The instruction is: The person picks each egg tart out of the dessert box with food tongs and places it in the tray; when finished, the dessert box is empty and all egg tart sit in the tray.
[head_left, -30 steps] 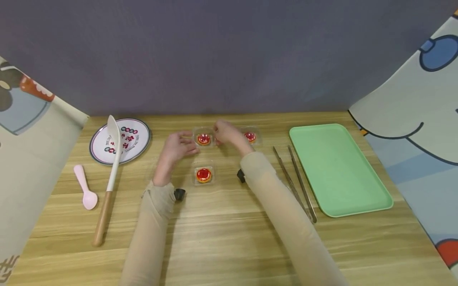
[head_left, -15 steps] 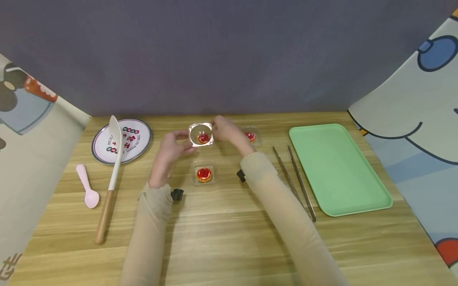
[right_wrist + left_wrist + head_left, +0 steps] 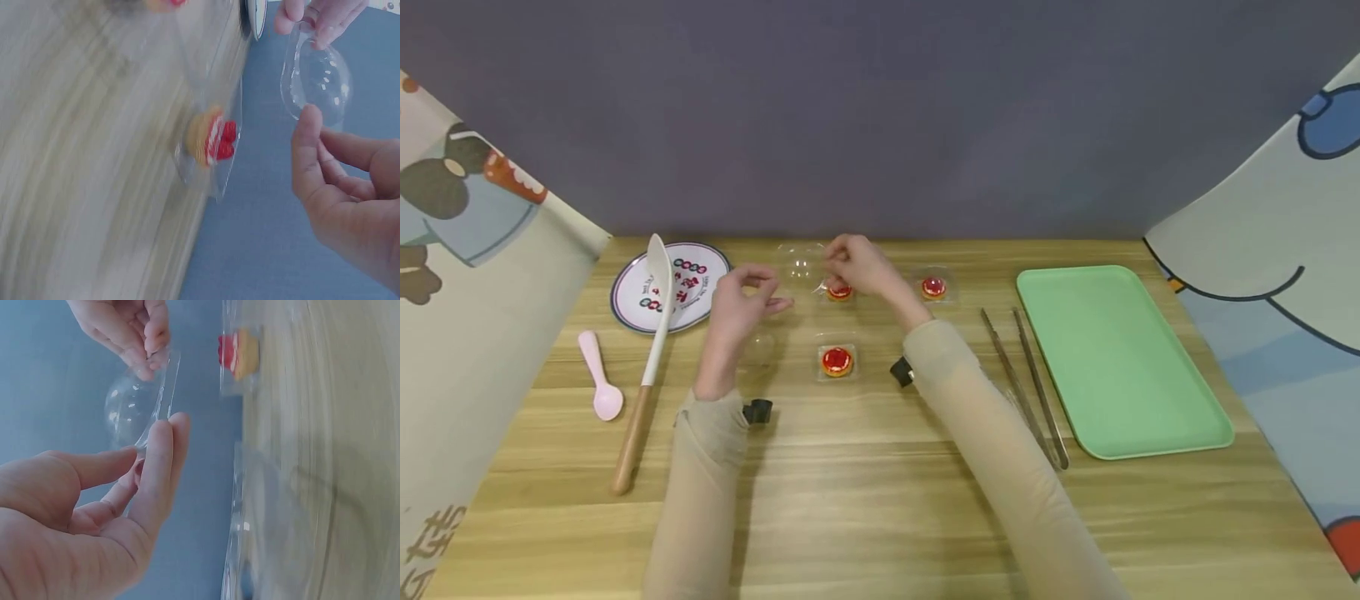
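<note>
Lid (image 3: 801,265) has scooted left from over the cake (image 3: 840,294) vs half a sec ago, left hand (image 3: 739,304) and right hand (image 3: 861,267) both pinching its edge.

Left of one green tray (image 3: 1120,358) are three tarts (image 3: 837,361), one held clear lid (image 3: 800,265), one plate (image 3: 634,287), two spoons (image 3: 598,372) and one tongs (image 3: 1039,387).

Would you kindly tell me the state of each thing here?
Clear lid: raised, dome up
Left hand: pinching it
Right hand: pinching it
Front tart: upright
Right tart: upright
Back tart: partly hidden
Tongs: spread open
Green tray: face up
Plate: face up
Long utensil: resting across plate
Pink spoon: lying flat
</note>
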A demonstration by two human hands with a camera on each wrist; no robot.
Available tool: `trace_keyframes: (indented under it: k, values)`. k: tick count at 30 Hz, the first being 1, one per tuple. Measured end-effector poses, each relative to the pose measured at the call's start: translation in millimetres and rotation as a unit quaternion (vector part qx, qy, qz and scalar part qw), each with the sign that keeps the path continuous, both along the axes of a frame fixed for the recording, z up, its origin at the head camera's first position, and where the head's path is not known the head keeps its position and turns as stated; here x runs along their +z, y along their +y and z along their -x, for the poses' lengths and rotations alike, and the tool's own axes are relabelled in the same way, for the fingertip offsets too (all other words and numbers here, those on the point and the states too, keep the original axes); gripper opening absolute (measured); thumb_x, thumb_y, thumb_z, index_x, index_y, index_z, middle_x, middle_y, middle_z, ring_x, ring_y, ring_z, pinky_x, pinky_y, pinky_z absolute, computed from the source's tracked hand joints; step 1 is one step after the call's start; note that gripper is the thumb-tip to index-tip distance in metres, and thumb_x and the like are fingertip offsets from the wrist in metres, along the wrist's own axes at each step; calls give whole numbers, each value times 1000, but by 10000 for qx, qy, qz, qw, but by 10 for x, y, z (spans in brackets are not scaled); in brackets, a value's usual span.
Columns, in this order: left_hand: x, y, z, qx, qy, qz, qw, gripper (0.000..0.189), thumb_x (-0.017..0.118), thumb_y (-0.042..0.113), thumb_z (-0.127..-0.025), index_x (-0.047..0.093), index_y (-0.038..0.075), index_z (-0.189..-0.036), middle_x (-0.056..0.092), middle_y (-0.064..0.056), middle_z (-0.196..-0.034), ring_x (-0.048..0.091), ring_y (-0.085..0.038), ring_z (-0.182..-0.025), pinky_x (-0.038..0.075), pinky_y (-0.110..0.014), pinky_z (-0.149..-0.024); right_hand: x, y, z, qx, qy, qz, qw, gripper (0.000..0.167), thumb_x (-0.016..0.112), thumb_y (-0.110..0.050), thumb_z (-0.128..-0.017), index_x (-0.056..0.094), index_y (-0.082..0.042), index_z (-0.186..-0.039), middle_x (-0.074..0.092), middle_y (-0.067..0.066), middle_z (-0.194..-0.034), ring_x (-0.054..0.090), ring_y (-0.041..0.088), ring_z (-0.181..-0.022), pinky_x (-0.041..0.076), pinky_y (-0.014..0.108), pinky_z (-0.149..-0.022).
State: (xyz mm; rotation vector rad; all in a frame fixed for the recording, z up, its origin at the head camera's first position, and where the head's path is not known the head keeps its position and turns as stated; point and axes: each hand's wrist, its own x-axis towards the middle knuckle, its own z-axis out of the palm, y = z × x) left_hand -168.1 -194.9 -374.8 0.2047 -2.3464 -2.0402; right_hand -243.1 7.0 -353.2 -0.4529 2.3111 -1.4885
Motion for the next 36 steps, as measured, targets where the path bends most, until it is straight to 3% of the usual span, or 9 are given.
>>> trace_keyframes:
  k: [2, 6, 11, 17, 24, 27, 31, 33, 36]
  values:
    - [0, -35, -11, 140, 58, -3, 9999, 32, 59, 0, -108, 53, -20, -133, 51, -13, -112, 75, -11, -74, 66, -28, -86, -24, -27, 9, 14, 8, 236, 9997, 24, 58, 2, -109, 62, 15, -128, 71, 27, -109, 75, 34, -89, 66, 46, -91]
    - [10, -112, -29, 384, 211, 46, 9990, 27, 59, -3, -107, 55, -19, -128, 56, -15, -106, 74, -10, -72, 66, -27, -84, -55, -78, 6, 102, 19, 621, 9980, 23, 56, 3, -109, 64, 17, -125, 70, 26, -105, 74, 39, -96, 65, 50, -95]
    - [17, -195, -31, 551, 319, 225, 9977, 26, 59, -1, -107, 57, -19, -126, 64, -16, -96, 72, -7, -69, 67, -25, -78, -64, -136, -12, 135, -118, 962, 9952, 25, 57, 3, -109, 63, 18, -128, 66, 34, -119, 71, 46, -107, 61, 54, -100]
    - [19, -244, -33, 654, 357, 170, 9971, 36, 50, 10, -113, 58, -20, -132, 70, -15, -95, 74, -10, -71, 67, -25, -79, -93, -210, 2, 16, -132, 1019, 9947, 28, 57, -1, -111, 65, 18, -130, 66, 36, -126, 70, 46, -113, 61, 50, -102]
    - [15, -301, -37, 640, 328, 162, 9973, 46, 46, 18, -116, 56, -23, -133, 72, -28, -107, 73, -5, -69, 66, -23, -79, -129, -274, 2, -103, -282, 1165, 9927, 30, 57, -4, -111, 67, 19, -127, 71, 33, -123, 72, 42, -114, 62, 42, -101]
    - [10, -322, -43, 613, 297, 160, 9975, 47, 49, 21, -115, 57, -22, -132, 74, -22, -104, 75, -8, -71, 67, -24, -79, -137, -280, -10, -111, -265, 1163, 9928, 28, 58, -4, -110, 69, 18, -124, 72, 32, -122, 72, 43, -114, 62, 43, -101]
    - [-4, -352, -52, 511, 259, 126, 9983, 39, 54, 10, -112, 57, -22, -133, 75, -12, -100, 75, -9, -71, 67, -23, -78, -151, -278, -15, 7, 120, 777, 9969, 24, 66, -1, -106, 72, 15, -123, 74, 28, -121, 74, 38, -111, 64, 35, -96]
    - [-18, -371, -48, 399, 220, 149, 9989, 37, 57, 4, -110, 56, -22, -136, 75, -18, -106, 73, -6, -69, 66, -22, -76, -164, -286, -7, 99, 417, 407, 9983, 24, 69, 0, -103, 73, 12, -124, 75, 25, -121, 74, 35, -110, 64, 30, -92]
    - [-39, -391, -42, 267, 114, 221, 9993, 42, 61, -2, -106, 51, -22, -142, 69, -36, -119, 72, -3, -67, 66, -20, -74, -183, -326, 23, 196, 755, -228, 9967, 28, 72, 1, -100, 73, 8, -127, 75, 20, -125, 72, 30, -113, 61, 24, -93]
